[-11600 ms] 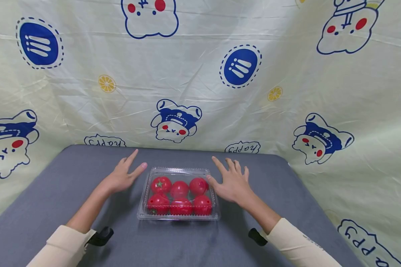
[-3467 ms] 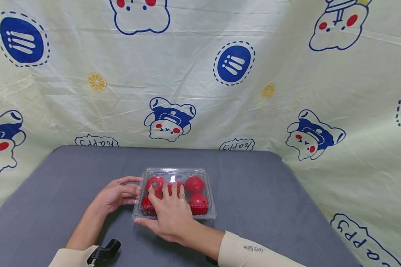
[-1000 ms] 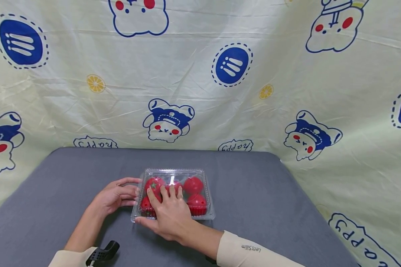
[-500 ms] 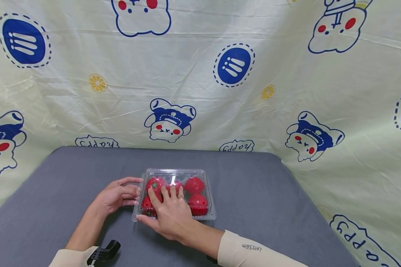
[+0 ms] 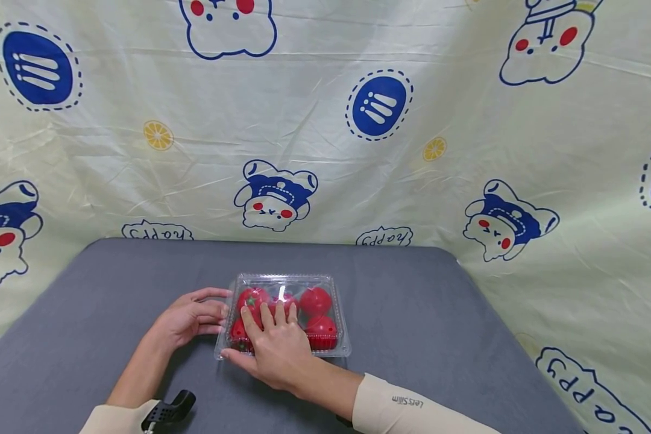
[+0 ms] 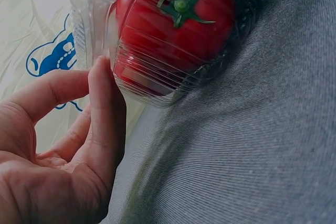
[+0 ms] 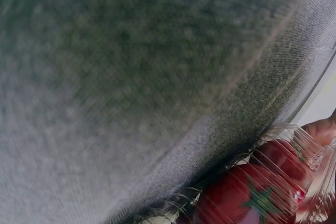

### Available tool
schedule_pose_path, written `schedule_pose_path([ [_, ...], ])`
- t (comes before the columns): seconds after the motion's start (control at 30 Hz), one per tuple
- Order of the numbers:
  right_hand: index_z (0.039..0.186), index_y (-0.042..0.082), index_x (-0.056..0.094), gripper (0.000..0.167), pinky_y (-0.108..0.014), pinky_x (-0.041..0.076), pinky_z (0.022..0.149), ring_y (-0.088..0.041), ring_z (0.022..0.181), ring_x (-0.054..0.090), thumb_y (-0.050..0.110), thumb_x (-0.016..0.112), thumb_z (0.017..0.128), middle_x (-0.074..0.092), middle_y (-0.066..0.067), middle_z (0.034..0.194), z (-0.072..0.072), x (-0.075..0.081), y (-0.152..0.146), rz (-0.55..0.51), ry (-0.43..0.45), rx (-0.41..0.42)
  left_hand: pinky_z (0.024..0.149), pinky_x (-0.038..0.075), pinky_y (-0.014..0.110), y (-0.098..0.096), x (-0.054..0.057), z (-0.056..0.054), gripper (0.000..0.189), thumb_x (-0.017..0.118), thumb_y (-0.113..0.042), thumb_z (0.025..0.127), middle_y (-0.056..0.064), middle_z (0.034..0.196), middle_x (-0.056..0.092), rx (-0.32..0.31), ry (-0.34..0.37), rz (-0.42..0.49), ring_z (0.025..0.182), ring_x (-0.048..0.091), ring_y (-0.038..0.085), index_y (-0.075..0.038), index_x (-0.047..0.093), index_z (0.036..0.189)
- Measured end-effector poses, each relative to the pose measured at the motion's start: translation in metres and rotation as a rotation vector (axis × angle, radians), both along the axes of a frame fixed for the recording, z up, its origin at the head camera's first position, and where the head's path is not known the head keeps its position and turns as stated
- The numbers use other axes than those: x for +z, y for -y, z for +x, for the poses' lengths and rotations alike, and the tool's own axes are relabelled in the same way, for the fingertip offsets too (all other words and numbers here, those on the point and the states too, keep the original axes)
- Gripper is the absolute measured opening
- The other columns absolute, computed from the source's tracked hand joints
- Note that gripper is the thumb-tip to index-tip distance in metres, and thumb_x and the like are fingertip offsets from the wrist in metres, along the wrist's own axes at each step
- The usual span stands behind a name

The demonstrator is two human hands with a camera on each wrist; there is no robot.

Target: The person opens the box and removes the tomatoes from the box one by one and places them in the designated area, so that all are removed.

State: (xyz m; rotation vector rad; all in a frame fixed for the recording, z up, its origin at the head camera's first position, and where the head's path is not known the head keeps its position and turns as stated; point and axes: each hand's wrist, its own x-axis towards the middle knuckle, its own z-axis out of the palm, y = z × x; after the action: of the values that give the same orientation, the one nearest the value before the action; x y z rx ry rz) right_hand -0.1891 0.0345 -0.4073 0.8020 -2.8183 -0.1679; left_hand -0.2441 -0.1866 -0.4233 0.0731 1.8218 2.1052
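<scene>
A clear plastic clamshell container (image 5: 339, 319) of red tomatoes (image 5: 316, 300) sits on the grey table, its lid down. My left hand (image 5: 187, 319) is at its left edge; in the left wrist view the thumb and a finger pinch the container's rim (image 6: 100, 24), beside a tomato (image 6: 194, 19) with a green calyx. Across the left and middle of the lid lies my right hand (image 5: 276, 352), its fingers spread and its thumb toward the near-left corner. It hides some of the tomatoes. The right wrist view shows tomatoes (image 7: 236, 195) through the ribbed plastic side.
A grey cloth covers the table (image 5: 423, 325). Behind it hangs a pale curtain (image 5: 304, 114) printed with cartoon bears and orange slices. A black wrist strap (image 5: 169, 410) is at the left sleeve, and the right forearm crosses the table's near side.
Earlier, both hands were spread apart at the container's sides. Since then the left has come to its left edge and the right onto the lid. Over the last second hardly anything moves.
</scene>
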Motion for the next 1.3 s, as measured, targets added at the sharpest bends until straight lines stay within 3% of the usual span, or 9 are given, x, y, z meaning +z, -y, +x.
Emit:
schedule_pose_path([
  [0.87, 0.156, 0.03, 0.042, 0.078, -0.055, 0.044, 0.112, -0.035, 0.14, 0.05, 0.077, 0.033, 0.094, 0.048, -0.003, 0.155, -0.0009, -0.0033, 0.0005, 0.021, -0.022, 0.002, 0.07, 0.063, 0.03, -0.0002, -0.0004, -0.0004, 0.034, 0.065, -0.005, 0.095, 0.001, 0.084, 0.075, -0.006, 0.008, 0.019, 0.074, 0.072, 0.014, -0.005, 0.058, 0.128],
  [1.3, 0.153, 0.028, 0.046, 0.075, -0.054, 0.047, 0.109, -0.034, 0.135, 0.056, 0.075, 0.035, 0.096, 0.053, -0.004, 0.152, -0.0018, -0.0059, -0.0002, 0.01, -0.097, 0.021, 0.071, 0.064, 0.031, -0.0007, 0.0004, 0.0001, 0.035, 0.064, -0.006, 0.095, 0.001, 0.085, 0.075, -0.003, 0.005, 0.01, 0.074, 0.073, 0.015, -0.004, 0.058, 0.129],
])
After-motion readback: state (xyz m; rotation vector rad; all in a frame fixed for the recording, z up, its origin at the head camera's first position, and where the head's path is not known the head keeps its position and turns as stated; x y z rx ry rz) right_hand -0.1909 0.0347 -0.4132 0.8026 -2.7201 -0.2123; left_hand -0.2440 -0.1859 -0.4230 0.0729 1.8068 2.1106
